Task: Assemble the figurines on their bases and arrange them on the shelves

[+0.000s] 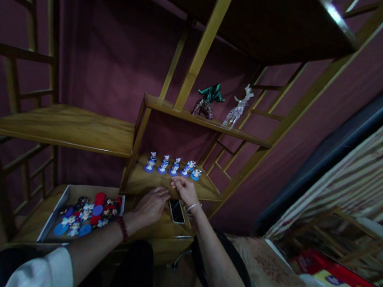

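Note:
My left hand (152, 204) rests back-up at the front edge of the low shelf (140, 184), its fingers slightly bent and nothing visible in them. To its right, my right hand (185, 191) is over the same shelf with fingers curled into a pinch. Whether something small sits between those fingertips, I cannot make out. Just behind the hands stand several small figurines (174, 167) in rows, white and blue on round purple bases. A figurine with a light blue base (195, 174) stands at the right end. Below my hands lies a phone (177, 211), its dark screen up.
An open box (47, 224) at the lower left holds a jumble of figurines and red, blue and purple round bases. On the upper shelf (168, 107) are a green-and-dark figure (210, 100) and a clear deer (238, 108). Wooden posts frame the shelves.

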A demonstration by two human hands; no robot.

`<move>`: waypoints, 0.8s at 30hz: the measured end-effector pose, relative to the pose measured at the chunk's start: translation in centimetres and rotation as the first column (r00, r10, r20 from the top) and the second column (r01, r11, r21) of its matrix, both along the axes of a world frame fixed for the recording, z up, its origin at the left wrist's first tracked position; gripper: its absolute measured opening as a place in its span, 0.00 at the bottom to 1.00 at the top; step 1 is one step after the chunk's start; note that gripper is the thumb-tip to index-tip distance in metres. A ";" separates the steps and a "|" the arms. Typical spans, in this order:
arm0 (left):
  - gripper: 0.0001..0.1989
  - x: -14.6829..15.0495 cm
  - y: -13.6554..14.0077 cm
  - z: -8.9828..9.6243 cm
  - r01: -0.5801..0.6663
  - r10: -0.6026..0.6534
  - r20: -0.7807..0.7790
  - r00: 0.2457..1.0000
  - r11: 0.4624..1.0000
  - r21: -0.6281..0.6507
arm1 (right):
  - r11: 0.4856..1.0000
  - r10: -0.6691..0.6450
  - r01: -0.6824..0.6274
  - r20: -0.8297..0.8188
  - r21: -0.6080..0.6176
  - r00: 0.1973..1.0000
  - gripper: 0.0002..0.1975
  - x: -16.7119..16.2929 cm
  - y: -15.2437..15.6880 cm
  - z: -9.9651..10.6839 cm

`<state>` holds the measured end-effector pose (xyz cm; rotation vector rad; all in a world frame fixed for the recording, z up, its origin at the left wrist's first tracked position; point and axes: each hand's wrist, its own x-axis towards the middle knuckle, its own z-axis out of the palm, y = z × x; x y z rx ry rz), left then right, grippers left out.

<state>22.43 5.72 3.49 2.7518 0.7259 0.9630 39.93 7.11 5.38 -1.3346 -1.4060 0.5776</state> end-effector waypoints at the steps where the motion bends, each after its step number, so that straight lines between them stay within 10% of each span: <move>1: 0.19 -0.2 -0.1 0.0 0.001 -0.001 0.003 1.000 1.000 -0.005 | 1.000 0.005 -0.005 0.008 0.007 1.000 0.11 -0.3 0.0 -0.1; 24: 0.27 -1.0 -1.0 -1.6 -0.019 0.024 -0.133 0.991 0.999 0.037 | 0.978 -0.204 0.209 0.310 0.016 0.929 0.10 -1.3 0.3 -1.5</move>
